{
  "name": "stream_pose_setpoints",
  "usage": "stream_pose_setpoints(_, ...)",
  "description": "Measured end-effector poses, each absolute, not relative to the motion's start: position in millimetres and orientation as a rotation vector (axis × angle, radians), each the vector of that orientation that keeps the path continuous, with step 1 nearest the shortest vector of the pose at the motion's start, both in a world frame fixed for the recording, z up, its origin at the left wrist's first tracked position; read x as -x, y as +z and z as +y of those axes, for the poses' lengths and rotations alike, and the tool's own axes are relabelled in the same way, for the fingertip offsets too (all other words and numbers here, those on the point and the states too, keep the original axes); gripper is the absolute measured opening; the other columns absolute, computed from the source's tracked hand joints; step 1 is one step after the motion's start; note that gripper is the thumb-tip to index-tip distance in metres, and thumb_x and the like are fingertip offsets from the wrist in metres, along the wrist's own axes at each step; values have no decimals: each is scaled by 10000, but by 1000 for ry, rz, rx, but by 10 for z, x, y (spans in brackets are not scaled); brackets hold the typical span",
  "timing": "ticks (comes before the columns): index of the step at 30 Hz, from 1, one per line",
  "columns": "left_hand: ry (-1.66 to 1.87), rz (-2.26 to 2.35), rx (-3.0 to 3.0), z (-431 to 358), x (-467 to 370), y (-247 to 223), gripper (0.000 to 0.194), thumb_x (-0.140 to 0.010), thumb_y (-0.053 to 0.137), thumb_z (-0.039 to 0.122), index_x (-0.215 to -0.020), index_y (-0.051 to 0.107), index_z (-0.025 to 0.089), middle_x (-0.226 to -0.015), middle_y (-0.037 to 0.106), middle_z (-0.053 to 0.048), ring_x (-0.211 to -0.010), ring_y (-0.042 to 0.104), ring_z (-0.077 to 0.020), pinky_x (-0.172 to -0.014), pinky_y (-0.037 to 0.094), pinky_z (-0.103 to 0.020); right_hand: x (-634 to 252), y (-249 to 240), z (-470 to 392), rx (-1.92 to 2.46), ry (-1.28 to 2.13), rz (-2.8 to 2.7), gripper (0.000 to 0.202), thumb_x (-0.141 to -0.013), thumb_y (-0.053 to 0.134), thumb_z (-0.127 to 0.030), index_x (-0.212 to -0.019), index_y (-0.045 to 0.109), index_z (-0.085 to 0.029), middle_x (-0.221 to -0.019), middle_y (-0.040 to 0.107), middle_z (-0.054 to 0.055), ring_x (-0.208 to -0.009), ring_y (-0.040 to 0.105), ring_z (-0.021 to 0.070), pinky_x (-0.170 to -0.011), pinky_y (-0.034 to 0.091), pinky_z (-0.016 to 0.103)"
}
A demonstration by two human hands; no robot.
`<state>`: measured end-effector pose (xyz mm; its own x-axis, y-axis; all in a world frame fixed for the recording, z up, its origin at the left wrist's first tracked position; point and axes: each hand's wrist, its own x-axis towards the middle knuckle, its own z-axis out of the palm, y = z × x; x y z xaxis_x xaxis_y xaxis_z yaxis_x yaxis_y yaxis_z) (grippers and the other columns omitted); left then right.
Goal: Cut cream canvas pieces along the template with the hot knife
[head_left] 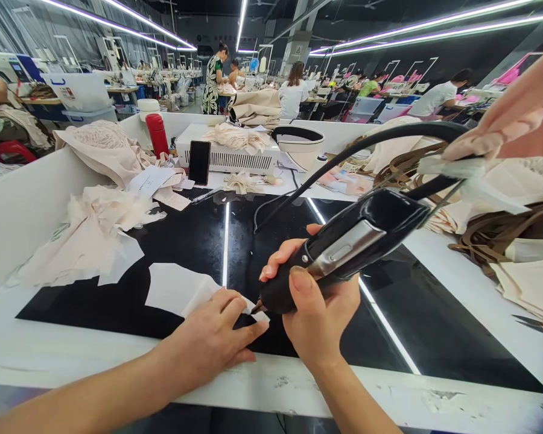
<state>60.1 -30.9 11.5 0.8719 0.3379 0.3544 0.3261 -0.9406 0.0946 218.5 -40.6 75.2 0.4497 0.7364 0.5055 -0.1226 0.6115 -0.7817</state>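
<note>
My right hand (319, 319) is wrapped round a black hand-held tool (357, 241) with a metal lever along its side and a thick cable (339, 163) at its rear. The narrow tip points down and left, at the edge of a pale beige fabric piece (169, 289). My left hand (208, 334) is closed on the right end of this fabric, thumb and fingers either side of the tip. Whether the tip touches the cloth I cannot tell. Under both lies a glossy black board (194, 238).
Another person's hand (502, 132) reaches in at upper right by the cable, near a clear plastic scrap. Beige fabric heaps (95, 235) lie left; brown straps (493, 235) and scissors (538, 325) lie right. A phone (200, 163) leans on a white box (239, 160) beside a red bottle (157, 135).
</note>
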Motion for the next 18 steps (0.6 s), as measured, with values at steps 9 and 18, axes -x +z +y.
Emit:
stream_pose_setpoints(9, 540, 501, -2986, -286, -578, 147, 576, -905, 836, 397, -1363, 577, 162, -1232, 600, -155, -1178, 600, -334, -962, 607, -479, -2192, 749, -402, 725, 603, -969, 264, -833, 789, -218, -1016, 605, -264, -816, 705, -52, -588, 647, 120, -520, 571, 253)
stream_pose_setpoints(18, 531, 512, -2971, -299, -584, 180, 518, -936, 807, 379, -1359, 590, 173, -1231, 612, -149, -1175, 606, -326, -953, 609, -477, -2183, 763, -396, 739, 586, -971, 277, -824, 783, -225, -1014, 586, -270, -804, 692, -55, -579, 645, 122, -509, 565, 254)
